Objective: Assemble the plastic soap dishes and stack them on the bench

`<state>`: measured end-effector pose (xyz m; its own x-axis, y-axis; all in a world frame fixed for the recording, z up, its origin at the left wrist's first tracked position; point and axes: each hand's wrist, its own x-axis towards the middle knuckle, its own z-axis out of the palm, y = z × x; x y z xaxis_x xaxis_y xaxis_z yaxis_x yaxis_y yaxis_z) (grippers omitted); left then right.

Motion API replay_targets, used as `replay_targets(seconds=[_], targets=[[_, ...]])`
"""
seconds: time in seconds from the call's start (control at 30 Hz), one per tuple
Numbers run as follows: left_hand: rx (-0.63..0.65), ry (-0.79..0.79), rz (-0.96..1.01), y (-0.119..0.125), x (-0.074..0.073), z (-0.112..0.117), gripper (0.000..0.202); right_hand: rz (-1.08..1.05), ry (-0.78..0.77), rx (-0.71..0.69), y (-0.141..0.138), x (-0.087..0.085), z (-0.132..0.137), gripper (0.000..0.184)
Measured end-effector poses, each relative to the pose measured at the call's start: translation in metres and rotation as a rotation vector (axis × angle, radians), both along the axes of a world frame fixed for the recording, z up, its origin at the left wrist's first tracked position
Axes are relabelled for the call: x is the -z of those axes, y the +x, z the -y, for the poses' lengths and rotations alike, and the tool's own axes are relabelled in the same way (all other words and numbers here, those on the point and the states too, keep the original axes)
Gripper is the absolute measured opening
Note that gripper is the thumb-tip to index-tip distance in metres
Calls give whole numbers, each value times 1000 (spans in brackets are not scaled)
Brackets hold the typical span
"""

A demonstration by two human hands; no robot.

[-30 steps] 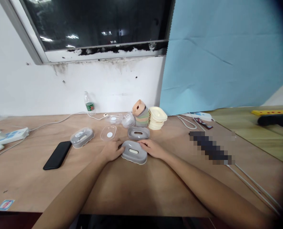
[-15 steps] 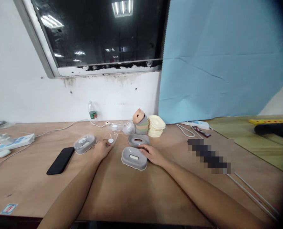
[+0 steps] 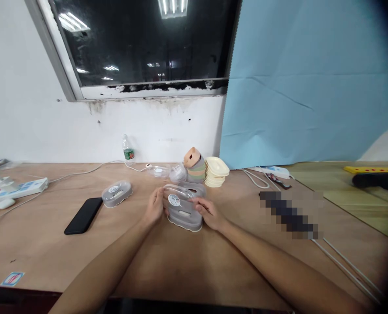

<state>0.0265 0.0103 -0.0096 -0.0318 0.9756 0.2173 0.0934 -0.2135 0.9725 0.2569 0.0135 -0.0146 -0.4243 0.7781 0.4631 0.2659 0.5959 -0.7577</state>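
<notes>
A clear plastic lid (image 3: 183,192) with a round white label is held tilted over a grey soap dish (image 3: 191,223) on the table. My left hand (image 3: 155,206) grips the lid's left edge. At its right edge, the fingers of my right hand (image 3: 210,213) are closed on the lid, close to the dish's right side. Through the lid I see the slotted middle of the dish. Another grey soap dish (image 3: 199,188) lies just behind, partly covered. To the left sits a grey dish with a clear labelled lid on it (image 3: 117,193).
Behind stand a stack of cream dishes (image 3: 216,172), a stack of coloured dishes (image 3: 194,168) and clear lids (image 3: 177,173). A black phone (image 3: 83,216) lies left, near a power strip (image 3: 20,190). A bottle (image 3: 127,150) stands by the wall. A blurred dark object (image 3: 288,216) lies right.
My left hand has picked up the clear lid from the table and brought it right, over the front grey dish. My right hand has taken the lid's other edge.
</notes>
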Motion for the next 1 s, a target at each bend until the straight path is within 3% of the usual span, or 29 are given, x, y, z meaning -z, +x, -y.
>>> replay_targets(seconds=[0.2, 0.33, 0.6, 0.8, 1.0], targets=[[68, -39, 10, 2, -6, 7, 66, -30, -98, 0, 1, 1, -2, 51], [121, -85, -13, 7, -3, 9, 70, -22, -111, -22, 2, 2, -4, 56], [232, -211, -183, 4, 3, 3, 65, 232, -86, -170, 20, 3, -16, 52], [186, -237, -260, 3, 0, 4, 61, 276, -139, -157, 30, 9, -31, 54], [317, -202, -213, 1, -2, 5, 52, 243, -171, -191, 30, 4, -30, 48]])
